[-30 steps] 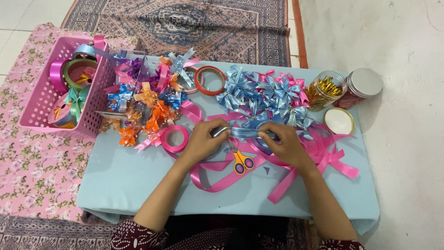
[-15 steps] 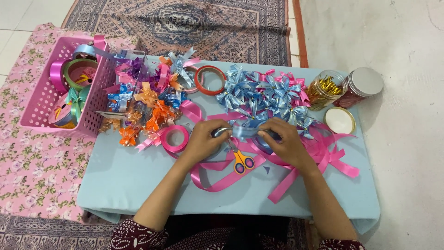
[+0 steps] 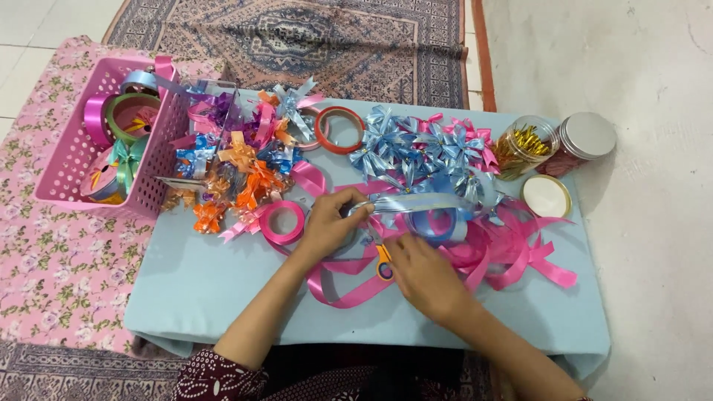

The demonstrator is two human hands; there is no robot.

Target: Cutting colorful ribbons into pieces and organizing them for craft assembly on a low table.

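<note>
The left hand pinches the end of a light blue ribbon strip near the middle of the table. The right hand rests on pink ribbon beside orange-handled scissors. Blue and pink bows lie behind, two jars at the far right corner, a pink basket off the left edge.

A basket of ribbon rolls is set at the left edge of the bench. A heap of bows is piled just right of it, and a second cluster of bows is spread further right. Two jars are stood at the right end, with a lid laid before them. Scissors are laid between the left hand and the right hand, near loose ribbon.
</note>
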